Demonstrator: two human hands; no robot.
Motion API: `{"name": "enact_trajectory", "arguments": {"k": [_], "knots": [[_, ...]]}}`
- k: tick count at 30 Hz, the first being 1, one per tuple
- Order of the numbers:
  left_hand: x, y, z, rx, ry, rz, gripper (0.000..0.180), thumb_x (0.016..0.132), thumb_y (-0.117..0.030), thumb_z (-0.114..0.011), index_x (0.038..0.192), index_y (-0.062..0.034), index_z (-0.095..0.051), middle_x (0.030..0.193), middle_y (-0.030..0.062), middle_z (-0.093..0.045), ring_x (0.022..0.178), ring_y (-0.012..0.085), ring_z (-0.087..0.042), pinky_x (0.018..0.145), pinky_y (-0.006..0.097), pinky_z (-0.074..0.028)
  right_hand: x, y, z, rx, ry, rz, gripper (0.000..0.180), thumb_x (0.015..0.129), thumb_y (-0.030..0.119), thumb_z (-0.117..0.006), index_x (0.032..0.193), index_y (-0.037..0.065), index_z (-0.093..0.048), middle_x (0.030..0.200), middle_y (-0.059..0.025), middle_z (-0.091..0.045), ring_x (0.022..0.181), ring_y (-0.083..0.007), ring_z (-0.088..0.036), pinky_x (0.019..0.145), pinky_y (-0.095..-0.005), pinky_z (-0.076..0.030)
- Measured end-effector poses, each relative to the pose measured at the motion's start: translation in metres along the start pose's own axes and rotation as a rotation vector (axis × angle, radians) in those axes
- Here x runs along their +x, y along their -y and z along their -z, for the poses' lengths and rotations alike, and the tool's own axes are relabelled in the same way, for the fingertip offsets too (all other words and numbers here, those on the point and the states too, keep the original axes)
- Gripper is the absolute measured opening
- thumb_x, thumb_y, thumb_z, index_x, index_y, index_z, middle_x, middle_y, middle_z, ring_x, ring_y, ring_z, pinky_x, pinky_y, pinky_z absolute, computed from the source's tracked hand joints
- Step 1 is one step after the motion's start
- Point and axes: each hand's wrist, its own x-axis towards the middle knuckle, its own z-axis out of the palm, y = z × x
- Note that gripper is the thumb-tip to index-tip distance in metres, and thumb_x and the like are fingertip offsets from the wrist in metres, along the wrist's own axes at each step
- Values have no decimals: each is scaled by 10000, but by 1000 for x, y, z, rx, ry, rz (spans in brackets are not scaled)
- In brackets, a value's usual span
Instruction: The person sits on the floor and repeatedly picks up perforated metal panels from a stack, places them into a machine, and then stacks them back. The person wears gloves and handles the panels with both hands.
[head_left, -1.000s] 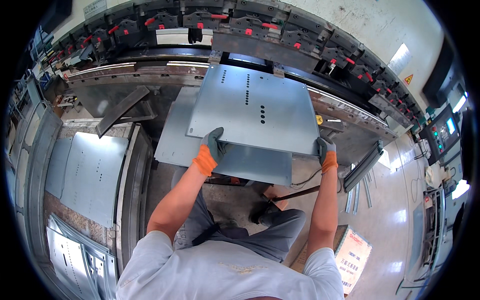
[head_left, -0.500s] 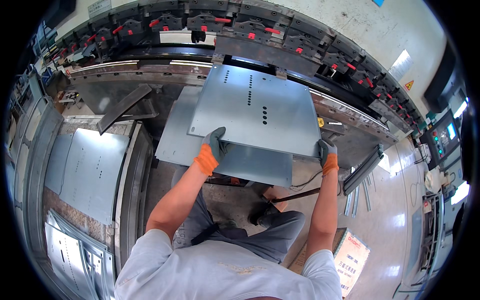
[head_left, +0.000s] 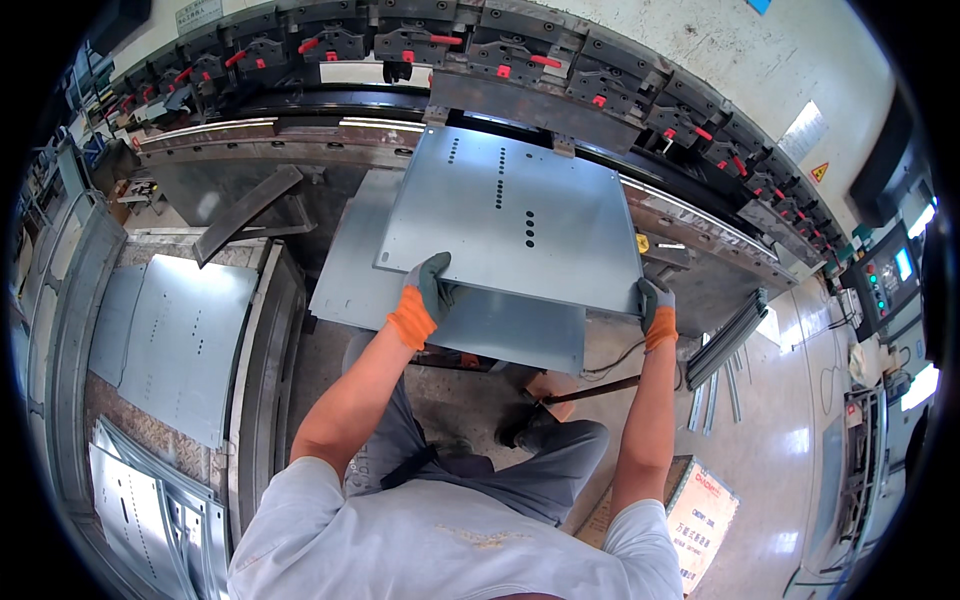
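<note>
Both gloved hands, left hand and right hand, clasp the metal panel's near edge, steadying its twelve-o'clock edge under the press brake.

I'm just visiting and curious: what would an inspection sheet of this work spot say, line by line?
Surface: long press machine bed, grey metal, running across the top.
Job's things: punched metal sheet, far edge under the machine's tooling; a second sheet lies beneath.
Clutter: stacked metal sheets at left; cardboard box on the floor.
Grippers: left hand and right hand, gloved, grip the sheet's near edge.
Cables: one thin cable under the sheet.
Surroundings: control panel at right; shiny floor.
</note>
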Motion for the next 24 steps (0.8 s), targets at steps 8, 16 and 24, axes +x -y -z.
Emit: {"name": "enact_trajectory", "arguments": {"k": [8, 16, 24], "knots": [[4, 0, 6, -79, 43, 37, 360, 981, -198, -559, 1238, 53, -557, 1145, 195, -690, 1011, 331, -707, 840, 441, -630, -7, 11, -3, -37, 4, -32, 248, 877, 104, -688, 1103, 19, -745, 903, 12, -687, 746, -91, -584, 664, -246, -462], [1, -1, 0, -54, -14, 41, 359, 1000, -208, -521, 1259, 36, -563, 1147, 182, -688, 995, 314, -716, 805, 427, -640, -7, 15, -3, -17, 3, -62, 265, 878, 90, -689, 1126, 10, -738, 941, -2, -701, 788, -100, -598, 704, -245, -473], [-2, 0, -2, 11, -35, -26, 356, 995, -197, -537, 1254, 49, -549, 1155, 183, -680, 1015, 321, -704, 842, 443, -632, -3, 8, -1, 44, -13, -65, 306, 874, 69, -705, 1173, 11, -725, 987, -13, -706, 845, -112, -612, 760, -239, -480]]}}
